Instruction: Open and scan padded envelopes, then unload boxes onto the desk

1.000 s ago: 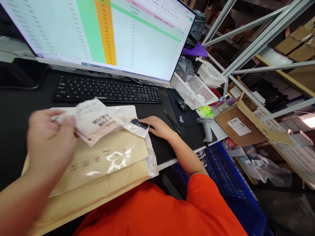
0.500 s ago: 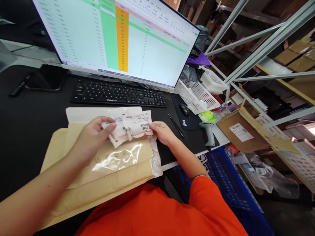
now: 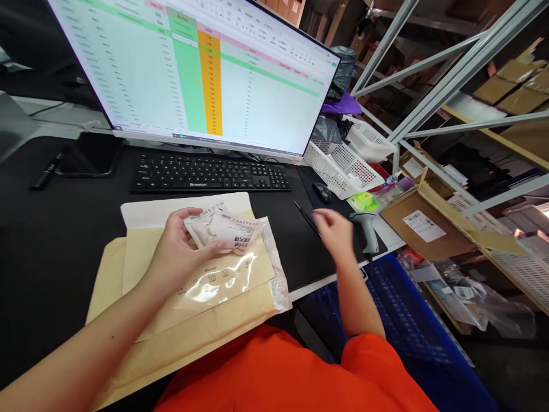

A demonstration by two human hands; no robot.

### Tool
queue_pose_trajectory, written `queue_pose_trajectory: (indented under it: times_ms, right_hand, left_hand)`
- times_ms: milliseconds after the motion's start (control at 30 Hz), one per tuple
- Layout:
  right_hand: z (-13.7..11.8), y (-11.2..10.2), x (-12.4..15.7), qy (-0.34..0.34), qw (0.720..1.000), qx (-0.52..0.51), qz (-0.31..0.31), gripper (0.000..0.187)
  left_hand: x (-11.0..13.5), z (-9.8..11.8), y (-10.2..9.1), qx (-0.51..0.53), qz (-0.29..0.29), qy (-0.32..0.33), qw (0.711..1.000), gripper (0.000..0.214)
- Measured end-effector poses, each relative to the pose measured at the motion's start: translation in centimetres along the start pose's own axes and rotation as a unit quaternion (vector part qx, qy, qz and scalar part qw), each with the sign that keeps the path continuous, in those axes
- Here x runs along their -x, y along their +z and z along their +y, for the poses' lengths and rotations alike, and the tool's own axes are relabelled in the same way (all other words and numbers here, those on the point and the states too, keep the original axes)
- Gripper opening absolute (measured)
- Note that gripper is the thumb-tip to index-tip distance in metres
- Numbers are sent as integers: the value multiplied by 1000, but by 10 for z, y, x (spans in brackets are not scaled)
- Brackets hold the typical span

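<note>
My left hand [image 3: 178, 249] holds a few small clear packets with white printed labels [image 3: 223, 230] just above a stack of tan padded envelopes [image 3: 189, 312] on the black desk. My right hand [image 3: 335, 230] hovers empty and blurred, fingers apart, to the right of the packets, close to a grey barcode scanner [image 3: 366, 232] lying at the desk's edge. A black pen [image 3: 305, 216] lies between my right hand and the envelopes.
A black keyboard [image 3: 210, 173] and a large monitor [image 3: 197, 68] showing a spreadsheet stand behind. A mouse [image 3: 321, 191] sits on its pad. White baskets [image 3: 343, 163], an open cardboard box [image 3: 422, 226], metal shelving [image 3: 450, 68] and a blue crate [image 3: 394, 320] crowd the right side.
My right hand let go of the packets and moved right toward the scanner. My left hand kept the packets and lowered them slightly onto the envelopes.
</note>
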State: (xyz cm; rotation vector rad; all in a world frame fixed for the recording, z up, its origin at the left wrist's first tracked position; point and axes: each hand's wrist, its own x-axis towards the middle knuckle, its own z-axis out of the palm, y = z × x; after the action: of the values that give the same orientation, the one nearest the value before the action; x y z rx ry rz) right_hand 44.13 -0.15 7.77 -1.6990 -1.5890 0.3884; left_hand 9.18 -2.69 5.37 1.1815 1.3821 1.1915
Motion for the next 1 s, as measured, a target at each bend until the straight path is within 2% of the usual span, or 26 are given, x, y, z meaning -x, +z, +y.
queue_pose_trajectory:
  times_ms: [33, 67, 133, 167, 233, 333, 433, 600, 667, 733, 800, 867, 933, 1000]
  right_hand:
    - [18, -24, -6, 41, 991, 97, 77, 30]
    - [37, -47, -11, 94, 970, 192, 119, 35]
    - [74, -85, -19, 224, 916, 305, 131, 46]
    - [90, -99, -22, 287, 901, 304, 111, 48]
    - [115, -115, -26, 364, 898, 244, 46, 40]
    - [131, -117, -34, 380, 914, 144, -23, 19]
    - [128, -109, -47, 372, 924, 71, -53, 9]
    - [97, -102, -58, 351, 934, 4, -74, 12]
    - [72, -99, -45, 325, 944, -6, -67, 7]
    - [37, -91, -17, 273, 958, -33, -79, 13]
    - [-3, -78, 18, 171, 969, -81, -162, 17]
    - [-44, -62, 47, 57, 963, -73, -253, 13]
    - [-77, -46, 62, -49, 947, -61, -311, 17]
    - [-97, -33, 62, -100, 935, -45, -338, 20]
  left_hand:
    - [1, 2, 1, -1, 4, 7, 1000, 98]
    - [1, 3, 2, 3, 9, 17, 1000, 102]
    - [2, 7, 4, 14, 17, 42, 999, 115]
    - [3, 8, 5, 17, 21, 50, 998, 120]
    - [3, 9, 6, 19, 21, 50, 998, 127]
    - [3, 10, 5, 23, 16, 36, 999, 130]
    - [5, 11, 3, 29, 2, 27, 999, 133]
    - [8, 5, 4, 52, -65, 8, 997, 134]
    - [6, -1, 4, 40, -75, -4, 996, 129]
    - [4, -6, 4, 17, -71, -15, 997, 124]
    - [2, -12, 4, -11, -55, -13, 998, 122]
    - [3, -14, 4, -43, -45, -5, 998, 122]
    - [4, -14, 5, -66, -39, 8, 997, 123]
    - [7, -12, 5, -80, -36, 19, 996, 124]
